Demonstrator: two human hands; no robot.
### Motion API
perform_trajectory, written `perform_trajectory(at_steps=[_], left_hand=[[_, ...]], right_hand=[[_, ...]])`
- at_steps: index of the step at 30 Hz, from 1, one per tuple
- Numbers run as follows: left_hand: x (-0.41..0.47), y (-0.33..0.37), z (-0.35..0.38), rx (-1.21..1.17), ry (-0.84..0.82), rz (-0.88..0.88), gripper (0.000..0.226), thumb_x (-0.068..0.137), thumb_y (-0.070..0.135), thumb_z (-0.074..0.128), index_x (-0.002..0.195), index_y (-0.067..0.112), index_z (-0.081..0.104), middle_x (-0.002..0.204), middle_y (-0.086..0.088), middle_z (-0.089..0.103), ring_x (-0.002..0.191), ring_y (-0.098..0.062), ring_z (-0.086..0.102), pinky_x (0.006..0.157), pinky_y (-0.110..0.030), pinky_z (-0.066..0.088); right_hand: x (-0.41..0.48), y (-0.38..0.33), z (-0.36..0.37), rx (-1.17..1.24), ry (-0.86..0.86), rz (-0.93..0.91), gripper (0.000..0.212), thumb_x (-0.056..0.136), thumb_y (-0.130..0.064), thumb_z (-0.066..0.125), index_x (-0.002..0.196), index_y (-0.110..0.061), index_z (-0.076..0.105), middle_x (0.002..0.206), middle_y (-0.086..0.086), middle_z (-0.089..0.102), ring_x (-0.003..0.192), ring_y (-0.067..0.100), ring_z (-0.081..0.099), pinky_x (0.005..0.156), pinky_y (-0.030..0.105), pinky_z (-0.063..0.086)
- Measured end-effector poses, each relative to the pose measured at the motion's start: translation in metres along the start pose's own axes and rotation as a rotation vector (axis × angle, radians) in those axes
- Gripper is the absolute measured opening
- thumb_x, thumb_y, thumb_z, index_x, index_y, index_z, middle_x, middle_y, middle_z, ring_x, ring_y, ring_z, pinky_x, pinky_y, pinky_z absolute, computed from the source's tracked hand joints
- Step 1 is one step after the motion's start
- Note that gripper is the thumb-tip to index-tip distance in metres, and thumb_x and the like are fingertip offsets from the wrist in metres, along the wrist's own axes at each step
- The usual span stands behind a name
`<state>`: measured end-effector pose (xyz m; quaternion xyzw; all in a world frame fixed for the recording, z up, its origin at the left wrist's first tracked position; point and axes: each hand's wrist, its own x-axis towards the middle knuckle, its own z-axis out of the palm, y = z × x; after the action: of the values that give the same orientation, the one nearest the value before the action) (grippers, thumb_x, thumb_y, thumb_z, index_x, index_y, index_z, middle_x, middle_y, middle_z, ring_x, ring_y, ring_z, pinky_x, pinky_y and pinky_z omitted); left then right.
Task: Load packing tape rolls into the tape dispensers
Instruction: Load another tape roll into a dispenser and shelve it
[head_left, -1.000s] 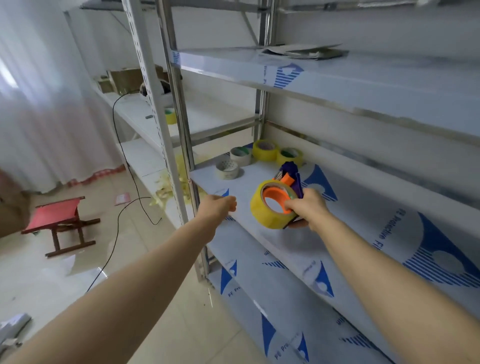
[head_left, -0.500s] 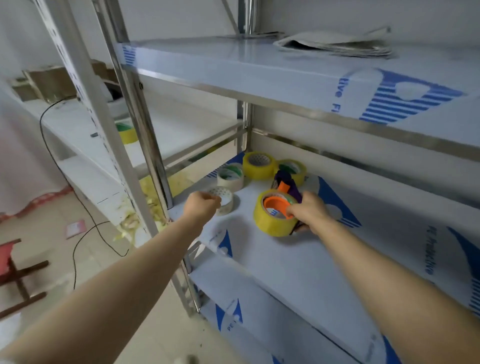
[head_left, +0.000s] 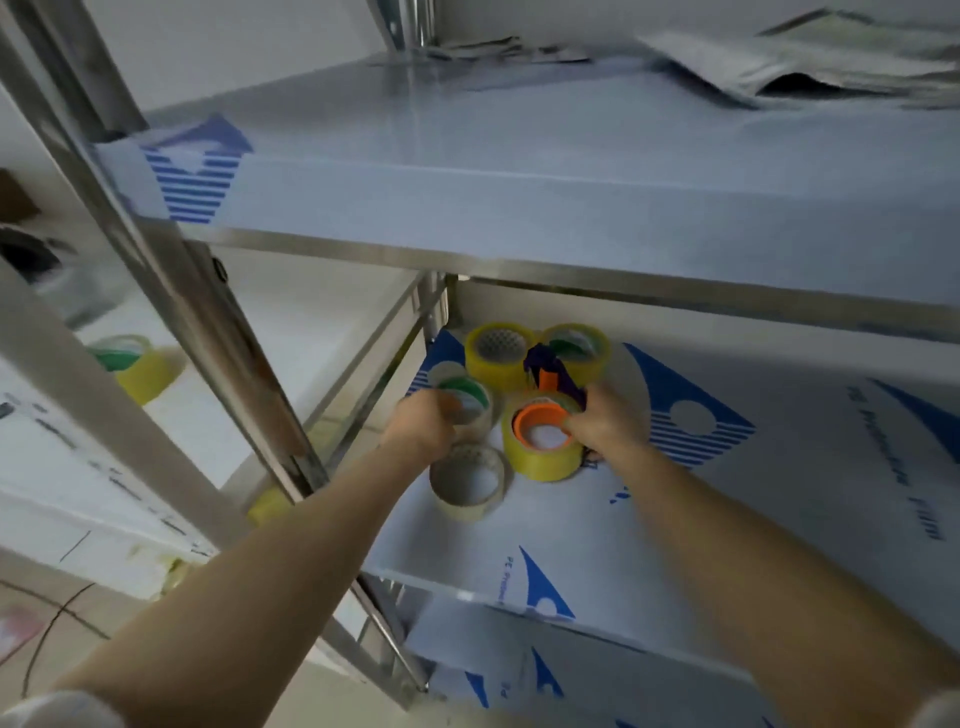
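Near the back left corner of the film-covered metal shelf (head_left: 571, 525), the right hand (head_left: 609, 427) holds a purple and orange plastic tape dispenser (head_left: 546, 372). Its fingers are curled round the handle, and the thumb sits by the orange hub (head_left: 540, 418). A fat yellow packing tape roll (head_left: 540, 462) is already on that hub. It is hard to tell if the dispenser rests on the shelf or hangs just above it.

The left hand (head_left: 422, 425) is at the near rim of a clear tape roll with a green core (head_left: 467, 402). Its fingers are curled, but the blur hides whether they pinch the roll or only touch it. A pale clear tape roll (head_left: 467, 480) lies flat just in front of that hand. Two more yellow tape rolls (head_left: 498, 347) lie side by side at the very back.

The step looks like putting the loaded dispenser down and picking the next roll. To do it well, the person should set the dispenser flat so it cannot tip, away from the loose rolls. The left hand should take the green-core roll by its wall, thumb in the hole, and lift it straight up so it does not knock the rolls beside it.
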<state>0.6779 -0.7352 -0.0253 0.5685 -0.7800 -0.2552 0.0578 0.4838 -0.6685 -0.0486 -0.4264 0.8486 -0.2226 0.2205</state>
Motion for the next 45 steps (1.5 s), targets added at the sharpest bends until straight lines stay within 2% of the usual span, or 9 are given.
perform_trajectory(at_steps=[5, 13, 18, 25, 34, 38, 41, 43, 45], left_hand=[[0.019, -0.009, 0.003, 0.121, -0.087, 0.071, 0.053, 0.088, 0.010, 0.047, 0.136, 0.030, 0.044, 0.135, -0.012, 0.051, 0.121, -0.035, 0.050, 0.101, -0.039, 0.044], [0.032, -0.013, 0.010, 0.213, -0.085, 0.068, 0.038, 0.089, 0.019, 0.053, 0.127, 0.017, 0.055, 0.125, -0.014, 0.055, 0.117, -0.032, 0.052, 0.098, -0.038, 0.044], [0.034, -0.014, 0.013, 0.206, -0.059, 0.044, 0.039, 0.090, 0.030, 0.053, 0.126, 0.015, 0.056, 0.124, -0.014, 0.052, 0.114, -0.032, 0.051, 0.093, -0.036, 0.043], [0.026, -0.006, 0.007, 0.170, 0.126, 0.110, 0.031, 0.092, 0.019, 0.050, 0.122, 0.018, 0.059, 0.119, -0.015, 0.055, 0.101, -0.033, 0.058, 0.085, -0.036, 0.049], [0.001, 0.009, -0.010, 0.089, 0.270, 0.282, 0.030, 0.094, 0.008, 0.047, 0.120, 0.007, 0.060, 0.123, -0.017, 0.060, 0.112, -0.033, 0.055, 0.090, -0.035, 0.042], [-0.007, 0.011, -0.010, 0.079, 0.282, 0.300, 0.029, 0.094, 0.008, 0.047, 0.118, 0.005, 0.061, 0.122, -0.017, 0.060, 0.112, -0.033, 0.055, 0.093, -0.034, 0.041], [-0.009, 0.012, -0.009, 0.065, 0.310, 0.320, 0.028, 0.094, 0.009, 0.048, 0.118, 0.004, 0.062, 0.121, -0.017, 0.060, 0.111, -0.032, 0.055, 0.092, -0.033, 0.041], [-0.011, 0.014, -0.008, 0.054, 0.325, 0.342, 0.028, 0.094, 0.011, 0.048, 0.118, 0.004, 0.062, 0.121, -0.018, 0.060, 0.110, -0.033, 0.055, 0.091, -0.035, 0.041], [-0.014, 0.017, -0.006, 0.049, 0.328, 0.381, 0.029, 0.094, 0.012, 0.050, 0.118, 0.004, 0.061, 0.120, -0.019, 0.060, 0.108, -0.035, 0.056, 0.090, -0.036, 0.042]], right_hand=[[0.008, -0.009, 0.010, 0.024, -0.025, 0.029, 0.040, 0.079, -0.024, 0.065, 0.113, -0.009, 0.051, 0.105, 0.016, 0.060, 0.088, 0.038, 0.063, 0.070, 0.047, 0.058], [0.017, -0.001, 0.009, -0.043, -0.050, 0.004, 0.035, 0.081, -0.023, 0.062, 0.110, -0.008, 0.049, 0.103, 0.012, 0.058, 0.088, 0.030, 0.055, 0.077, 0.038, 0.049], [0.020, 0.004, 0.009, -0.034, -0.069, -0.025, 0.039, 0.078, -0.024, 0.065, 0.111, -0.007, 0.050, 0.106, 0.013, 0.059, 0.092, 0.031, 0.057, 0.082, 0.042, 0.052], [0.016, 0.006, 0.014, 0.038, -0.095, -0.021, 0.038, 0.076, -0.019, 0.064, 0.111, -0.008, 0.053, 0.104, 0.013, 0.060, 0.090, 0.033, 0.059, 0.076, 0.051, 0.056], [0.013, 0.005, 0.013, 0.025, -0.151, -0.008, 0.042, 0.078, -0.023, 0.062, 0.116, -0.010, 0.053, 0.114, 0.015, 0.060, 0.100, 0.036, 0.059, 0.083, 0.049, 0.054], [0.011, 0.006, 0.013, 0.117, -0.168, -0.026, 0.053, 0.076, -0.044, 0.063, 0.120, -0.015, 0.055, 0.117, 0.011, 0.063, 0.103, 0.034, 0.060, 0.085, 0.047, 0.053], [0.004, 0.010, 0.014, 0.138, -0.069, -0.070, 0.040, 0.080, -0.051, 0.054, 0.100, -0.017, 0.062, 0.097, 0.006, 0.066, 0.090, 0.030, 0.062, 0.076, 0.037, 0.052], [-0.006, 0.011, 0.011, 0.145, 0.084, -0.106, 0.023, 0.085, -0.036, 0.052, 0.074, -0.016, 0.053, 0.081, 0.006, 0.058, 0.079, 0.027, 0.057, 0.062, 0.030, 0.043], [-0.016, 0.013, 0.007, 0.143, 0.247, -0.141, 0.015, 0.088, -0.019, 0.049, 0.079, -0.008, 0.056, 0.082, 0.012, 0.052, 0.079, 0.029, 0.052, 0.062, 0.030, 0.031]])
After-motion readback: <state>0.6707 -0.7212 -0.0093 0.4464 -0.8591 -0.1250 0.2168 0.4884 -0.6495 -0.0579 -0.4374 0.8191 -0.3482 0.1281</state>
